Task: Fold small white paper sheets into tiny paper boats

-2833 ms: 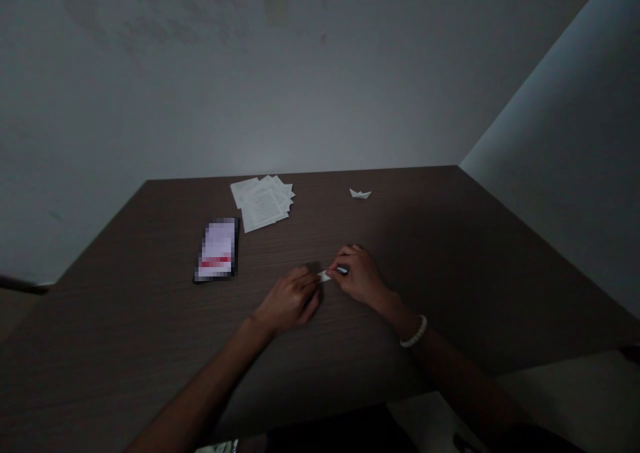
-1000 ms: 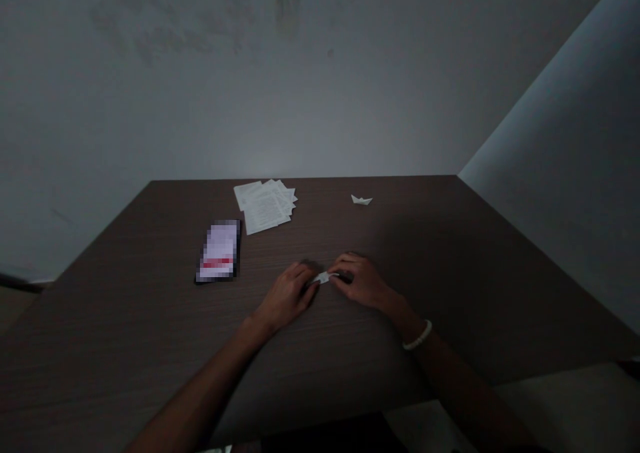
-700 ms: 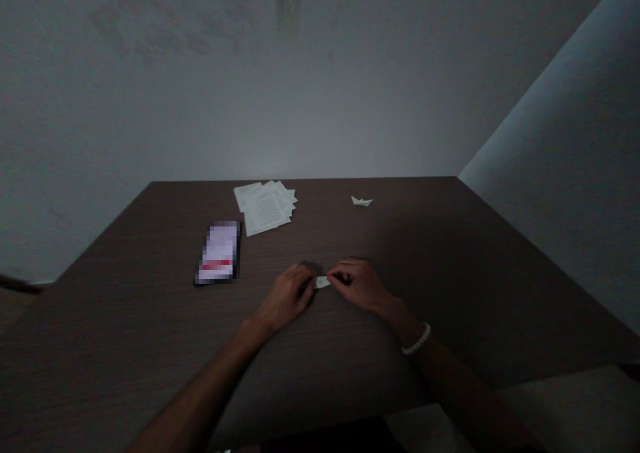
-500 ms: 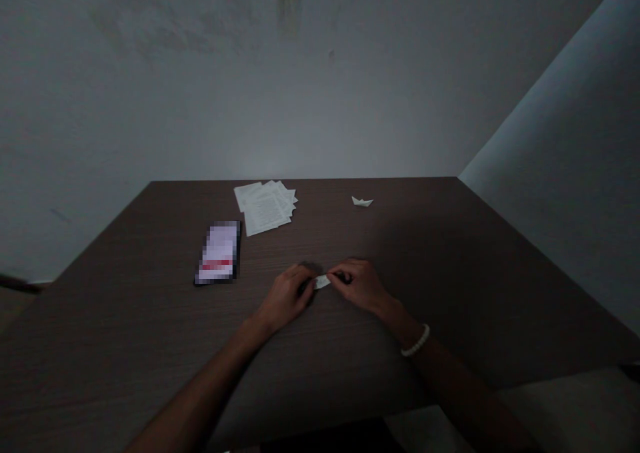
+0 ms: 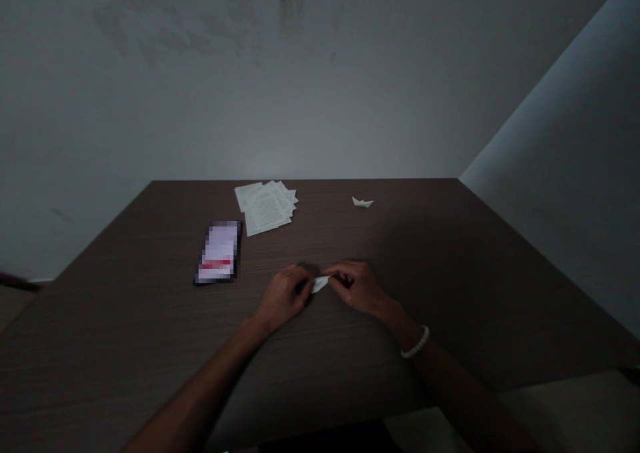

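A white beaded bracelet (image 5: 415, 342) circles the right wrist. The left hand (image 5: 284, 300) and right hand (image 5: 357, 287) pinch a small folded white paper (image 5: 321, 284) between them, over a dark brown wood-grain table (image 5: 410, 253). Farther off lie a black phone with a blurred screen (image 5: 218, 252), loose printed white sheets (image 5: 265, 206) and a small white paper boat (image 5: 363, 202).

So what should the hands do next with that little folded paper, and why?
Probably crease the small folded paper more firmly, running along its fold. It sits between the left hand and the right hand, still loosely shaped, while the neat paper boat farther along the table suggests what sharp folds could look like.
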Available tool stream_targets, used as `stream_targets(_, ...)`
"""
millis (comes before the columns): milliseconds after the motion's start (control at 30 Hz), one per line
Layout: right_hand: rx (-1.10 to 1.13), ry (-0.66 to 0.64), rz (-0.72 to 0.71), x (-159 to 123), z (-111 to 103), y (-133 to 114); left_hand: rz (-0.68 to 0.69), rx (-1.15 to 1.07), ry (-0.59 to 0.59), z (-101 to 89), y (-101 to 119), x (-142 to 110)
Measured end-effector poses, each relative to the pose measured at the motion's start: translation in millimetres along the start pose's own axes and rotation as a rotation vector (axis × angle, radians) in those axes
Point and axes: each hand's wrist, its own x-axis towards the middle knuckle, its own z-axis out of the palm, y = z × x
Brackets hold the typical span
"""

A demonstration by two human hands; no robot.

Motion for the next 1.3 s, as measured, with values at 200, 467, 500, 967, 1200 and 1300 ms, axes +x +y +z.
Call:
stream_targets(200,0.029,-0.001,-0.022,0.1,-2.8,0.8,-0.032,-0.009,0.001,-1.2,2.5,0.7)
stream_targets(467,0.021,-0.001,-0.008,1.8,0.6,1.6,0.026,-0.007,0.032,-2.8,5.1,1.7)
stream_targets(500,0.023,0.000,-0.008,2.3,0.8,1.2,0.037,-0.004,0.038,-2.7,5.2,1.3)
stream_targets(967,0.021,-0.006,0.031,3.4,1.7,-0.9,0.098,0.025,0.060,0.7,2.3,-0.9)
stream_targets(1200,0.054,-0.005,0.069,3.0,4.0,-2.4,0.158,0.049,0.077,-1.0,3.8,-0.7)
stream_targets(1300,0.093,-0.014,0.067,2.6,4.5,-0.5,0.154,0.068,0.072,-0.8,3.8,-0.7)
